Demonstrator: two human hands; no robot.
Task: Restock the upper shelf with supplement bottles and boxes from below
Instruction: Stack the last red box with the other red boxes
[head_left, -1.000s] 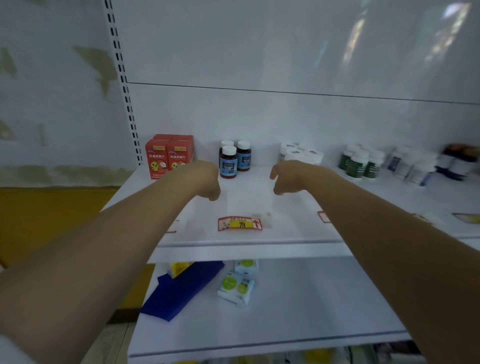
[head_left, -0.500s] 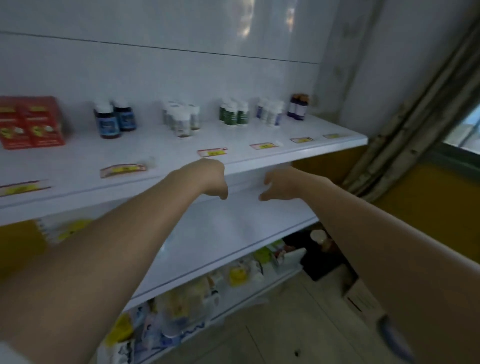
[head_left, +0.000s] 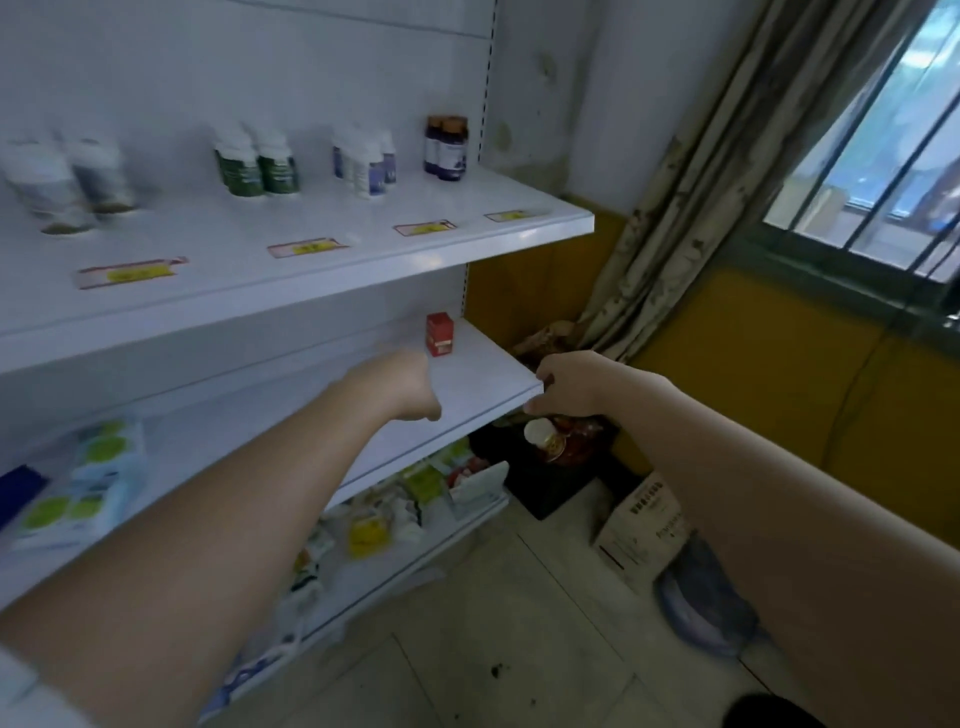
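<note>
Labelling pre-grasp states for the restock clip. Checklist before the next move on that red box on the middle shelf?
1. red box upright, alone on the middle shelf: ok.
2. left hand holds nothing visible, just short of the box: ok.
3. Nothing between left hand and box: ok.
4. right hand at the shelf's front corner; whether it grips the edge: cannot tell.
5. upper shelf has bare space in front of the bottles: ok.
6. Box print readable: not ok, too small.
</note>
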